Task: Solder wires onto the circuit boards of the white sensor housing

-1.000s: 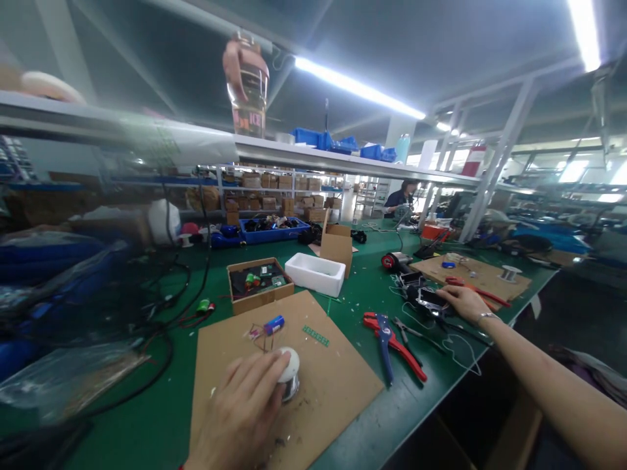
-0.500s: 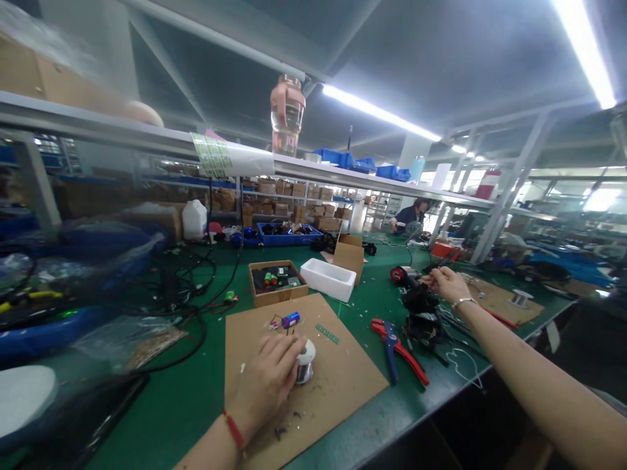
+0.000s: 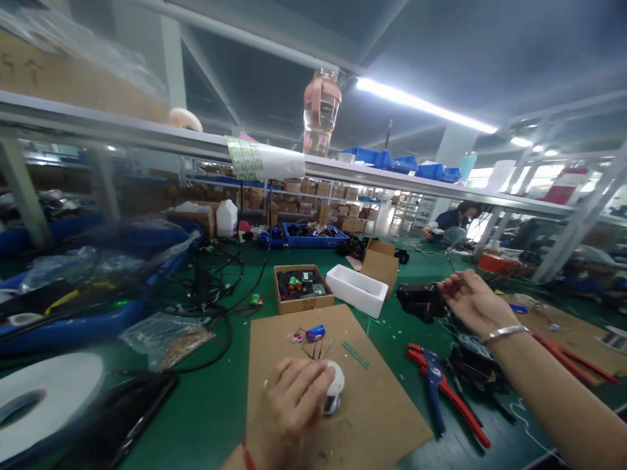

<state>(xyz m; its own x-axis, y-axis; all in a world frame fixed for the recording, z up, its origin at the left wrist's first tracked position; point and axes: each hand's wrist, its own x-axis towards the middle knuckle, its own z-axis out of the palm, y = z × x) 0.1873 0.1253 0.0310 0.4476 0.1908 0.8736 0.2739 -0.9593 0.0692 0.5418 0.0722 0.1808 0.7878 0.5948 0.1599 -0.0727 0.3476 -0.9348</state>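
My left hand [image 3: 298, 398] is curled around the side of a spool of solder wire [image 3: 334, 390] that stands on a brown cardboard sheet [image 3: 377, 418]. Just behind it lie a blue cylindrical battery [image 3: 315, 333] with thin leads and a strip of small green circuit boards [image 3: 355, 356]. My right hand [image 3: 473, 301], fingers pinched, holds a black part [image 3: 420, 301] above the green bench; its exact kind is unclear. Below that hand are more black parts with cables [image 3: 477, 369] and a red-and-blue wire stripper [image 3: 447, 391].
Behind the cardboard stand a small carton of electronic parts [image 3: 304, 301] and a white foam box [image 3: 356, 290]. Black cables [image 3: 230, 294] tangle at left, near a large white reel [image 3: 49, 398]. A shelf [image 3: 382, 175] carrying a bottle [image 3: 322, 111] crosses overhead. Another person [image 3: 453, 222] sits far back.
The view has swung left, shifting everything rightward in the picture. My right hand has brought the black part leftward and off the pile. My left hand stays at the solder spool.
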